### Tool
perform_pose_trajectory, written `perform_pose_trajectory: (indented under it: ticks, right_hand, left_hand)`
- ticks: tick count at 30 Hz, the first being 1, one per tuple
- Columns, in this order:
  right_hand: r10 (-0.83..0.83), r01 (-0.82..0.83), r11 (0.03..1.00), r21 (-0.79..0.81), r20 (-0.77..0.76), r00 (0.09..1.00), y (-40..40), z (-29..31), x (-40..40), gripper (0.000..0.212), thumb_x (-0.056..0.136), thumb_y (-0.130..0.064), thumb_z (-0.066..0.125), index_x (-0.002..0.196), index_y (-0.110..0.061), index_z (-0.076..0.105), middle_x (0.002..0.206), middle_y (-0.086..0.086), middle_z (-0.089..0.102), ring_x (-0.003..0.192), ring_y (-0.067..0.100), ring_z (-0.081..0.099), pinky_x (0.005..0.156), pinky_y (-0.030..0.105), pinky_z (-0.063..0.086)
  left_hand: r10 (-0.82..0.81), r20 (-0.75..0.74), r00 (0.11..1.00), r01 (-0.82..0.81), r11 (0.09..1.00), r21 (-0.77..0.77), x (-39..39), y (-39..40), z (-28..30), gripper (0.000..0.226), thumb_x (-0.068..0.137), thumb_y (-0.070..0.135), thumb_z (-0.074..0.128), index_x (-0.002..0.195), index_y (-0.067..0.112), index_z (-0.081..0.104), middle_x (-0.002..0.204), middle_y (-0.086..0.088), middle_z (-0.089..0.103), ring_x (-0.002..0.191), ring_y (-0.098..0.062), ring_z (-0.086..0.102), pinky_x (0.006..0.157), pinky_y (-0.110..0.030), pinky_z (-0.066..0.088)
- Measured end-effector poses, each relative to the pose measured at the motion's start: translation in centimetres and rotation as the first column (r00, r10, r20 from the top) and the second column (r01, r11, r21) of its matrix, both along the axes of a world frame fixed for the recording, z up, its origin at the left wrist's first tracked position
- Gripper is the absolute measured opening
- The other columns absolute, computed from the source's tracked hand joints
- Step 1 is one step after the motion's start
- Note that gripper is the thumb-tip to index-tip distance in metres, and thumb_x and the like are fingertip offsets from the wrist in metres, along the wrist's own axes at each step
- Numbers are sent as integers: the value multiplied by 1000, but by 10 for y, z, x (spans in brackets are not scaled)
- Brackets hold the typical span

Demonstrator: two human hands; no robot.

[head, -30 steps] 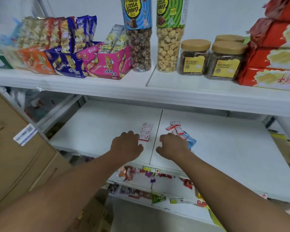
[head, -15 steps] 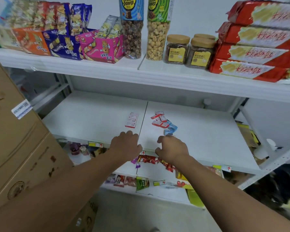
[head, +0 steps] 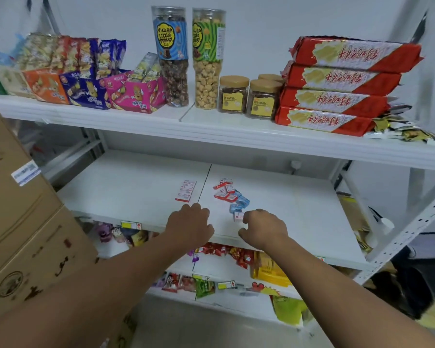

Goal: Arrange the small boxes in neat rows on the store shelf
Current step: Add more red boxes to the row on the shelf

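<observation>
Both hands rest near the front edge of the white shelf (head: 136, 182), knuckles up and fingers curled under. The left hand (head: 190, 226) looks empty, but its fingertips are hidden, so I cannot tell for sure. The right hand (head: 264, 228) has a small white box (head: 238, 216) touching its fingertips; I cannot tell if it grips it. Just past the right hand lies a messy pile of small boxes (head: 230, 195), red-and-white and blue. Just past the left hand sits a neat row of small boxes (head: 185, 191). A brown carton (head: 23, 222) stands well to the left of the left hand.
</observation>
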State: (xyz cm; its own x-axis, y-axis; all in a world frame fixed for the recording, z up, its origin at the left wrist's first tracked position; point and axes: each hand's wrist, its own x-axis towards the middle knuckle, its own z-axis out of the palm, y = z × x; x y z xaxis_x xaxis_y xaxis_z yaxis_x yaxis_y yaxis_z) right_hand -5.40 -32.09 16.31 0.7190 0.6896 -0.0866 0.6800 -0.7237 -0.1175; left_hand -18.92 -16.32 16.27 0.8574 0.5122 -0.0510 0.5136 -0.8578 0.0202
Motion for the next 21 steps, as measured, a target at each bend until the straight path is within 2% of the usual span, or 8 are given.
perform_pose_trajectory:
  ticks: [5,15,21]
  right_hand:
    - [11,-10,1000,10,-19,1000,-35,2,30,47,92,-48,60,135,-29,61,127,0,63,111,25,63,81,36,52]
    - [106,-101,990,98,-51,993,-76,-7,61,45,93,-46,59,136,-34,60,125,-5,64,107,20,63,78,34,52]
    - [150,-141,985,105,-91,985,-70,-14,65,46,94,-47,59,138,-33,58,129,-5,62,111,19,62,83,34,51]
  left_hand:
    - [14,-19,1000,-14,1000,-3,24,-27,-2,47,104,49,48,143,23,58,139,-1,60,121,-23,61,99,-43,55]
    - [63,-66,996,-61,998,27,54,-80,-7,51,105,49,48,148,22,52,142,-3,58,126,-26,57,99,-46,54]
    - [83,-95,992,-80,996,36,51,-75,-10,52,105,48,48,150,21,50,144,-6,55,129,-28,54,102,-47,52]
